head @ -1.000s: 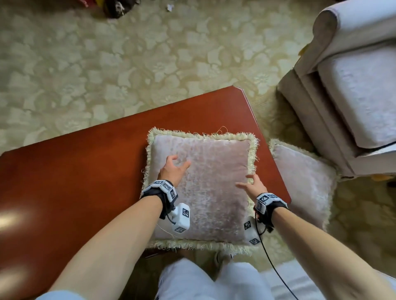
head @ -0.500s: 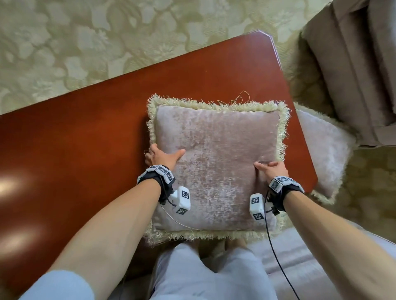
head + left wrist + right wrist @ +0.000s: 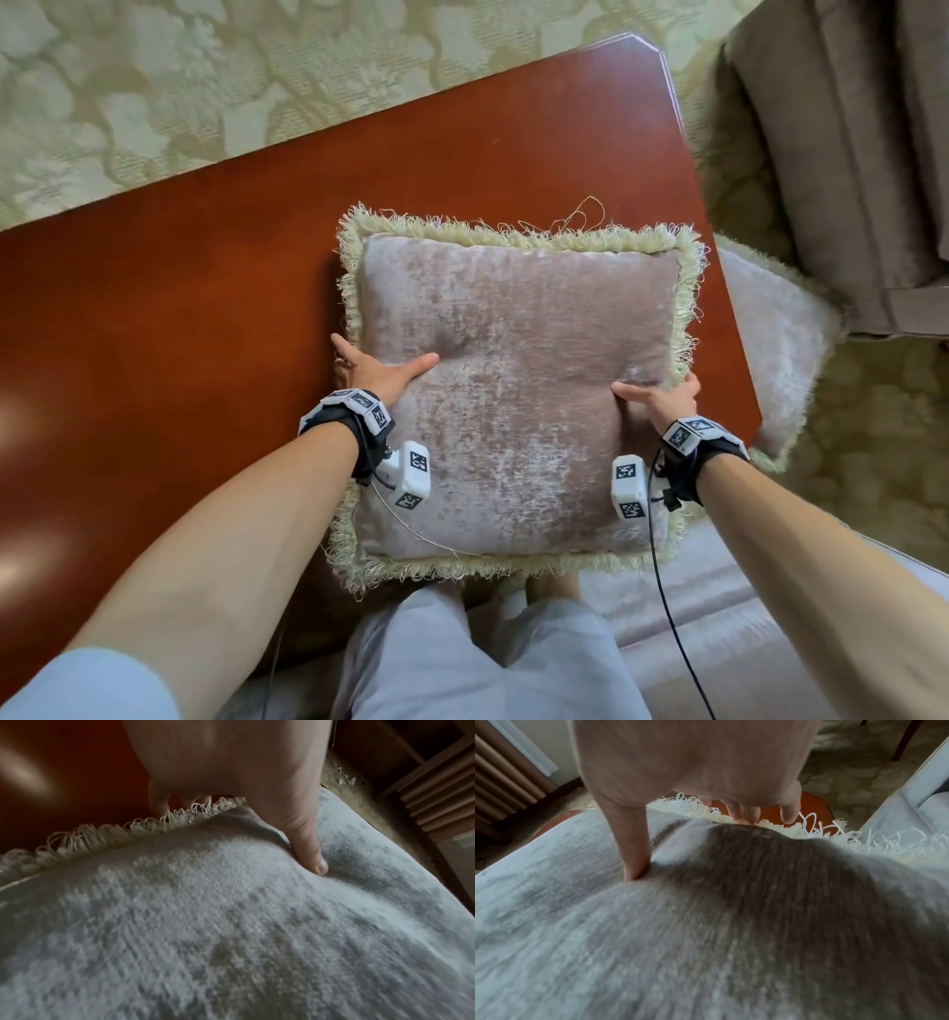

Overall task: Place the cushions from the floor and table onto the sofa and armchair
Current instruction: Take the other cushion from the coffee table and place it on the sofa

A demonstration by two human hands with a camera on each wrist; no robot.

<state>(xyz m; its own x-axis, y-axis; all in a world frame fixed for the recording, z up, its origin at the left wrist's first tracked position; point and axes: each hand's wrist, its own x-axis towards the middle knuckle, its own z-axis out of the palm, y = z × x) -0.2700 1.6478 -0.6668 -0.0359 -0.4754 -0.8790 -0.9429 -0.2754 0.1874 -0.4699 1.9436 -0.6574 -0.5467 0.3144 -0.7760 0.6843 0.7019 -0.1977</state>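
Note:
A pale pink velvet cushion (image 3: 513,390) with a cream fringe lies on the red-brown table (image 3: 179,318). My left hand (image 3: 377,372) grips its left edge, thumb pressed into the top and fingers curled under the fringe. My right hand (image 3: 660,395) grips the right edge the same way. In the left wrist view the thumb of my left hand (image 3: 295,833) dents the cushion (image 3: 231,923). In the right wrist view my right hand (image 3: 685,805) pinches the cushion (image 3: 731,923). A second matching cushion (image 3: 775,339) lies on the floor to the right of the table.
The armchair (image 3: 847,154) stands at the upper right, beyond the floor cushion. A patterned cream carpet (image 3: 205,77) covers the floor behind the table. The sofa seat (image 3: 770,627) is at the lower right beside my legs.
Both hands went from hovering flat over the cushion to its side edges and closed on them. The view has moved closer to the cushion.

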